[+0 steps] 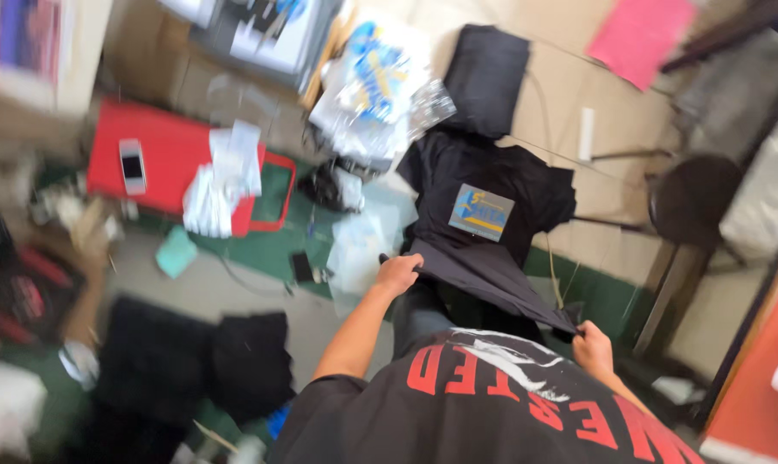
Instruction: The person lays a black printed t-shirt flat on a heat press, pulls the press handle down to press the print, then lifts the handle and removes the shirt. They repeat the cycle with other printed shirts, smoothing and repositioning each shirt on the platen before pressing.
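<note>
A black T-shirt with a grey and blue rectangular print lies spread on the floor ahead of me. My left hand grips its lower hem on the left. Over at the right corner, my right hand pinches the same hem. The hem is lifted and pulled toward me, while the upper part stays flat on the floor. My own black shirt with red lettering fills the bottom of the view.
A folded black garment lies beyond the shirt. Clear plastic bags pile at the top centre. A red case with a white phone sits left. Dark clothes lie lower left, a round stool stands right.
</note>
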